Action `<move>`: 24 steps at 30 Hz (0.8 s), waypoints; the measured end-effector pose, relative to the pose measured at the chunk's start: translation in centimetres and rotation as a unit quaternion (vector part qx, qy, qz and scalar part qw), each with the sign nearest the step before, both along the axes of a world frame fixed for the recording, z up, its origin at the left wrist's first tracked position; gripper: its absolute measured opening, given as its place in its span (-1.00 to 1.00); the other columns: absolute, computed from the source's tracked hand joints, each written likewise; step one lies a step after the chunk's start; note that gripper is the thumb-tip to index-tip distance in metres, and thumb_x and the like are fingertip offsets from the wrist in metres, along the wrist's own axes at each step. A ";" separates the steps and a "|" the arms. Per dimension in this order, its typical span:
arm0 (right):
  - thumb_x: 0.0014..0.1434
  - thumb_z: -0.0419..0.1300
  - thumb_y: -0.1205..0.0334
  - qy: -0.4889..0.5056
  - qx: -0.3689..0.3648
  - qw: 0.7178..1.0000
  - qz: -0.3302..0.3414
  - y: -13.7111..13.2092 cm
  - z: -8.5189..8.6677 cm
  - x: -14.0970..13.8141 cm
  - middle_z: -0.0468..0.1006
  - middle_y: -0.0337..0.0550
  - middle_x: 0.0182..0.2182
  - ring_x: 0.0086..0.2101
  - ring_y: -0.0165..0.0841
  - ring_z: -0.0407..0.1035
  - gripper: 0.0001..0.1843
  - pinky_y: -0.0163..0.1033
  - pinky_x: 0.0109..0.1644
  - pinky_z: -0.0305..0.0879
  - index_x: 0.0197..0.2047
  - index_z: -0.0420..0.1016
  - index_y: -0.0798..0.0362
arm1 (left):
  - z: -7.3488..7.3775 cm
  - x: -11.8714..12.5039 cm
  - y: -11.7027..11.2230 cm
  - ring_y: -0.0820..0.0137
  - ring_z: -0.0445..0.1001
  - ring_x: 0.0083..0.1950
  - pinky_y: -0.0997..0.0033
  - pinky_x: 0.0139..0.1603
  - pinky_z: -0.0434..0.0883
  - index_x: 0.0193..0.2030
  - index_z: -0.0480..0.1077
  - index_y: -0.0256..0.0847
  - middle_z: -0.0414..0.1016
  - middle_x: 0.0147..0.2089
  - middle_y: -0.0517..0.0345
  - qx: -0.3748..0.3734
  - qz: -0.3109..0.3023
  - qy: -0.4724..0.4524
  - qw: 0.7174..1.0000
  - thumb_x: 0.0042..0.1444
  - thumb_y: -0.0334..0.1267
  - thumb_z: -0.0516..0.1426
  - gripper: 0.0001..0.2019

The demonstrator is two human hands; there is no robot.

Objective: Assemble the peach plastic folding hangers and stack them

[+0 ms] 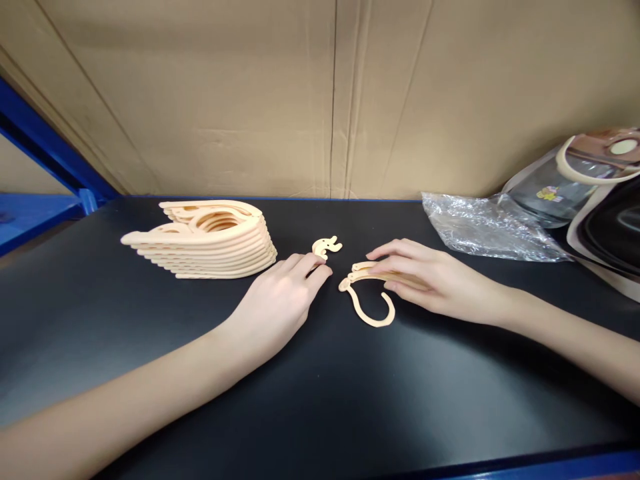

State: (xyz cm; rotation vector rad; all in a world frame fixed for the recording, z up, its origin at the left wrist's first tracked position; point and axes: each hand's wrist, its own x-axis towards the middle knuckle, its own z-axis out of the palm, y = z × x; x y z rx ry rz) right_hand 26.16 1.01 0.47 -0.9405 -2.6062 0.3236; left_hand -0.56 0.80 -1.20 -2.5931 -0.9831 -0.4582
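Note:
My left hand [280, 300] is closed at the middle of the black surface, its fingertips on a small cream curved plastic piece [325, 247]. Two short prongs and small holes show on that piece; its lower part is hidden by the fingers. To the right, my right hand [425, 277] grips a folded cream plastic hanger [367, 273], thumb on the near side and fingers over the top. The hanger's open hook [377, 323] curves toward me and lies on the surface. A gap separates the two hands.
A neat stack of cream folded hangers [215, 247] lies left of my left hand. Crumpled clear plastic wrap [485, 227] is at the back right, beside a transparent container with a handle [555, 187] and a black item [613, 227]. Cardboard [250, 100] stands behind; blue metal frame [55, 143] on the left.

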 end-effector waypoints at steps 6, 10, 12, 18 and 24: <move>0.30 0.14 0.19 -0.039 0.076 0.995 0.044 -2.1 -0.2 -1.5 0.42 -0.03 0.15 0.16 -0.19 0.25 -0.76 0.00 0.21 0.24 -0.02 0.54 0.02 | 0.2 0.4 0.0 0.19 0.45 0.10 0.17 0.07 0.46 0.05 0.42 -0.36 0.50 0.08 -0.08 0.010 -0.051 -0.049 0.997 0.29 -0.44 0.01 -0.74; 0.27 0.11 0.35 -0.038 0.051 0.997 0.054 -2.2 0.0 -1.0 0.44 -0.06 0.12 0.14 -0.22 0.26 -0.76 -0.03 0.18 0.26 -0.08 0.57 0.00 | 0.0 0.7 0.1 0.25 0.34 0.26 0.19 0.26 0.31 0.18 0.33 -0.35 0.44 0.21 -0.01 -0.043 -0.130 -0.048 0.989 0.33 -0.41 -0.03 -0.68; 0.27 0.10 0.36 -0.034 0.046 0.997 0.051 -2.1 0.2 -0.4 0.45 -0.09 0.10 0.15 -0.21 0.24 -0.77 -0.02 0.17 0.25 -0.13 0.58 -0.02 | 0.0 0.7 0.2 0.27 0.33 0.26 0.19 0.27 0.28 0.20 0.31 -0.33 0.45 0.21 0.06 -0.047 -0.141 -0.039 0.988 0.34 -0.42 -0.04 -0.66; 0.33 0.05 0.27 -0.047 0.087 0.995 0.033 -3.1 0.5 -0.3 0.54 -0.08 -0.17 -0.18 -0.29 0.39 -0.78 -0.14 -0.11 0.30 -0.14 0.55 0.04 | 0.2 0.9 -0.1 0.29 0.44 0.08 0.26 0.11 0.30 0.08 0.42 -0.30 0.56 0.03 0.10 0.009 -0.137 -0.017 0.990 0.33 -0.36 0.02 -0.75; 0.21 0.14 -0.21 -0.108 0.083 0.990 -0.038 -5.2 0.1 -0.8 0.42 -0.21 -0.54 -0.51 -0.36 0.31 -0.51 -0.22 -0.44 0.14 -0.45 0.45 0.06 | 0.2 1.0 -0.2 0.29 0.45 -0.18 0.28 -0.23 0.25 -0.14 0.50 -0.25 0.56 -0.24 0.11 0.072 -0.087 -0.006 0.994 0.30 -0.26 0.09 -0.83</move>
